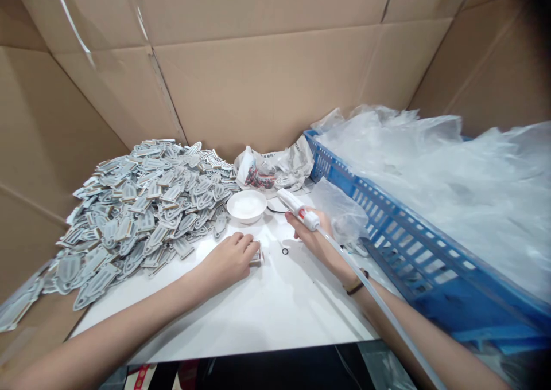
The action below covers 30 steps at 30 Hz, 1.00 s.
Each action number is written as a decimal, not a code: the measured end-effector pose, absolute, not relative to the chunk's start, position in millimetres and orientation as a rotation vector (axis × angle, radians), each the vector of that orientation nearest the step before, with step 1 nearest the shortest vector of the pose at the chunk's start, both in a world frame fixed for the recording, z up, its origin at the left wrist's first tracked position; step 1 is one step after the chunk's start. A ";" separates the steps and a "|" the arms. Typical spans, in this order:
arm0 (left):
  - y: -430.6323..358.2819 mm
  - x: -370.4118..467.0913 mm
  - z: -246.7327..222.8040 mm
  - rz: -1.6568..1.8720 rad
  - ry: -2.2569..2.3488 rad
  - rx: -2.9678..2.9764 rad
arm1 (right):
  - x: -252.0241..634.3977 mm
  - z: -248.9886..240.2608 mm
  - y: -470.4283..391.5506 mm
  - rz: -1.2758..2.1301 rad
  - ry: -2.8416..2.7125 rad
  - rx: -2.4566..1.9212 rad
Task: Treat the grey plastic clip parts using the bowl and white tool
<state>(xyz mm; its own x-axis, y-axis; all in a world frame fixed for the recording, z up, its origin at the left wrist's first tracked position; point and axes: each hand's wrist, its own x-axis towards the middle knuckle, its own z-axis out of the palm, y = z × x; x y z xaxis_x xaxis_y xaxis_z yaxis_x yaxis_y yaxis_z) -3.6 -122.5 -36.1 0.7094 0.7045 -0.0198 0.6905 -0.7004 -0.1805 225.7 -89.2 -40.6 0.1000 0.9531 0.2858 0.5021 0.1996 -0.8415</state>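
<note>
On the white tabletop [284,315], the left hand [230,258] lies low with its fingers curled over a small part [257,256], pinching it or pressing it down; the palm hides which. Only the part's right end shows, and being held against the flat surface probably keeps it steady. The right hand [316,238] closes around a white handheld tool [297,207], though its exact finger contacts cannot be told. The tool's pale hose [379,301] trails back over the wrist and forearm, which seems to keep it off the work area. Behind the hands stands a white bowl [247,206], within easy reach of both; a small dark ring [284,251] lies between them. Grey-white slotted pieces [142,206] are heaped on the left, while a blue crate [413,241] of clear plastic bags [451,172] flanks the right, an arrangement that likely leaves the middle for handling.
</note>
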 end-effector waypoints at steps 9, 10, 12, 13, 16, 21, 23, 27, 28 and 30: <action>-120.0 -9.8 -55.1 -0.010 -0.937 -2.571 | 225.2 -37.9 -90.3 0.603 -1.531 -1.456; -119.7 -10.0 -57.0 -0.020 -0.938 -2.556 | 225.2 -38.3 -90.3 0.604 -1.530 -1.454; -119.0 -10.3 -58.7 -0.038 -0.935 -2.538 | 225.4 -39.2 -90.1 0.605 -1.528 -1.452; -118.8 -10.3 -58.3 -0.046 -0.934 -2.537 | 225.5 -39.8 -89.9 0.605 -1.528 -1.451; -119.6 -9.4 -51.6 -0.027 -0.969 -2.551 | 225.9 -41.4 -88.9 0.607 -1.534 -1.450; -117.1 -7.2 -37.1 0.018 -1.196 -2.614 | 226.4 -42.9 -87.4 0.613 -1.545 -1.448; -110.7 -8.4 -36.1 -0.081 -1.385 -2.685 | 226.5 -42.3 -87.4 0.612 -1.544 -1.447; -94.7 -11.2 -40.6 -0.310 -1.723 -2.880 | 226.6 -39.5 -89.9 0.613 -1.552 -1.445; -92.0 -11.1 -41.2 -0.333 -1.738 -2.932 | 226.5 -38.8 -90.9 0.614 -1.555 -1.443; -90.0 -9.8 -39.7 -0.345 -1.671 -3.030 | 226.3 -37.3 -92.7 0.621 -1.561 -1.438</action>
<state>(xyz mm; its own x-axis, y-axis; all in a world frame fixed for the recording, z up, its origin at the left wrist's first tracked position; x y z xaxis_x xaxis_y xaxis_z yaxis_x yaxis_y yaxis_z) -9.8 -90.0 -39.7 0.5318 0.8468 0.0099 0.7815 -0.4952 0.3795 226.3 -92.7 -37.3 0.0785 0.9584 0.2742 0.5083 0.1982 -0.8380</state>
